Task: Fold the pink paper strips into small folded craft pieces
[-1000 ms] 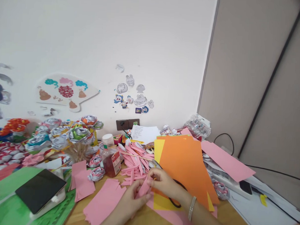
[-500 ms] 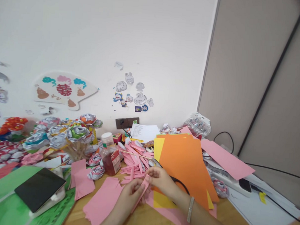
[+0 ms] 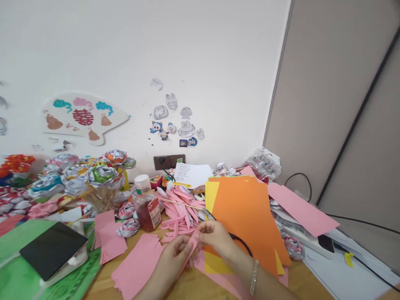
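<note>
A narrow strip of folded pink paper (image 3: 191, 248) is held between both hands above the wooden table's front. My left hand (image 3: 174, 256) is closed around its lower part, thumb on top. Fingertips of my right hand (image 3: 212, 237) pinch the strip's upper end. Just beyond the hands lies a heap of folded pink paper strips (image 3: 180, 213). Flat pink paper pieces (image 3: 138, 264) are stacked left of my left hand. Scissors with black handles (image 3: 242, 242) lie partly hidden behind my right hand, on the orange sheets (image 3: 243, 214).
A bottle of reddish liquid (image 3: 147, 205) stands left of the heap. Paper flowers (image 3: 102, 176) crowd the back left. A black tablet-like device (image 3: 53, 251) rests on a green folder (image 3: 3, 243). At the right are a power strip (image 3: 310, 243), cables and white sheets (image 3: 350, 280).
Both hands stay in nearly the same place on the pink strip, with the right fingers shifted slightly at its upper end. The view has moved a little.
</note>
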### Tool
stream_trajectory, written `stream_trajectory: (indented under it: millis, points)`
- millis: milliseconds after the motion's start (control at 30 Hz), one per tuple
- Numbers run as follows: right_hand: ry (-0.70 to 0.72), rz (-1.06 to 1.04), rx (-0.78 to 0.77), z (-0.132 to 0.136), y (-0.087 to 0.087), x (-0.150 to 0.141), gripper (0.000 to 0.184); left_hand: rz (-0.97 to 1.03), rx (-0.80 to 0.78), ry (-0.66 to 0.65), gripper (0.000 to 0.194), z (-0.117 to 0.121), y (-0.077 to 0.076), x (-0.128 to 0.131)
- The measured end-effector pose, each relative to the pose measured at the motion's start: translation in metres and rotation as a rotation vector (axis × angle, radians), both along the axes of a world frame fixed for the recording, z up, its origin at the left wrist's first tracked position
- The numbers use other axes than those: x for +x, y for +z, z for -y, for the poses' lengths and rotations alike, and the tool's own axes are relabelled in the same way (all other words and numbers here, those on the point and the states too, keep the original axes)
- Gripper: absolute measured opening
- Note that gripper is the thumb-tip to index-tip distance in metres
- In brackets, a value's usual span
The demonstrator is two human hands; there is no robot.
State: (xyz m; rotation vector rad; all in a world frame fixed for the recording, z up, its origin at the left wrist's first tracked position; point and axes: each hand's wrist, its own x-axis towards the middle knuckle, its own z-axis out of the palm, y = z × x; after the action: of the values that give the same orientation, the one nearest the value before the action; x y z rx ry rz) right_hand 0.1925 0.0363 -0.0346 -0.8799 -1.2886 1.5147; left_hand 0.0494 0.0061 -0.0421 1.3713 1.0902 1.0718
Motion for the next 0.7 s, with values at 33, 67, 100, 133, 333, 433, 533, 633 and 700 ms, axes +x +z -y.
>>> stream_trajectory:
  millis: [33,67,100,133,333,433,533,633,700]
  points:
    - [-0.013,0.003,0.001,-0.0009,-0.0020,-0.0004,0.034,0.010,-0.020,-0.001,0.039,-0.0006,-0.0013,0.0005]
    - [-0.023,0.006,0.003,-0.0016,-0.0037,-0.0007,0.034,0.020,-0.042,-0.006,0.041,-0.0012,-0.0025,0.0007]
    - [-0.028,0.004,0.007,-0.0020,-0.0048,-0.0009,0.033,0.029,-0.061,-0.014,0.043,-0.0017,-0.0036,0.0007]
    - [-0.030,0.001,0.012,-0.0022,-0.0052,-0.0009,0.032,0.035,-0.074,-0.023,0.044,-0.0021,-0.0043,0.0005]
    - [-0.038,0.007,0.010,0.0000,0.0012,-0.0003,0.035,0.008,-0.084,-0.033,0.039,0.0005,0.0000,-0.0010]
    - [-0.042,-0.002,-0.004,0.0001,0.0024,-0.0007,0.035,-0.007,-0.096,-0.013,0.039,0.0026,0.0030,-0.0006]
    - [-0.057,-0.016,-0.003,-0.0006,0.0024,-0.0002,0.033,-0.011,-0.123,-0.007,0.038,0.0039,0.0043,-0.0005]
    - [-0.106,-0.018,0.006,-0.0017,0.0028,0.0014,0.030,0.000,-0.146,-0.066,0.034,0.0042,0.0032,-0.0016]
    - [-0.123,-0.013,0.016,-0.0020,0.0036,0.0024,0.029,0.007,-0.154,-0.098,0.032,0.0041,0.0013,-0.0025]
